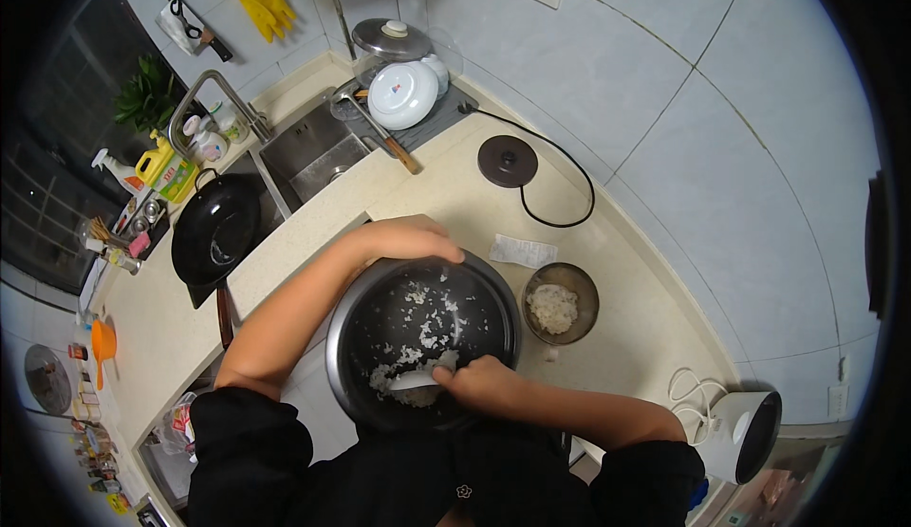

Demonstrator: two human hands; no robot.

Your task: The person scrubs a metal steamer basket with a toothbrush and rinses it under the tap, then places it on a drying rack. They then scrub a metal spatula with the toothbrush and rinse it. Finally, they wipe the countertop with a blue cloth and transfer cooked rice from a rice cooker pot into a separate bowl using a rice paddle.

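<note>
A dark round cooking pot (380, 304) with a silvery outer rim is tilted against the counter's near edge, close to my body. My left hand (410, 239) curls over its far rim, the fingers partly hidden. Inside, my right hand (479, 385) grips a white rice paddle (414, 380), its blade low in the pot against clumped rice (381, 378). Loose white grains stick to the pot's dark bottom and wall. Just right of the pot stands a metal bowl (590, 311) holding a mound of cooked rice (552, 308).
Beyond the bowl lie a white paper slip (523, 251) and a dark round kettle base (508, 161) with its cord. A black wok (218, 228) rests by the sink (308, 162) at left. A wooden-handled ladle (384, 133) lies near stacked plates (402, 95). A white appliance (745, 435) stands at right.
</note>
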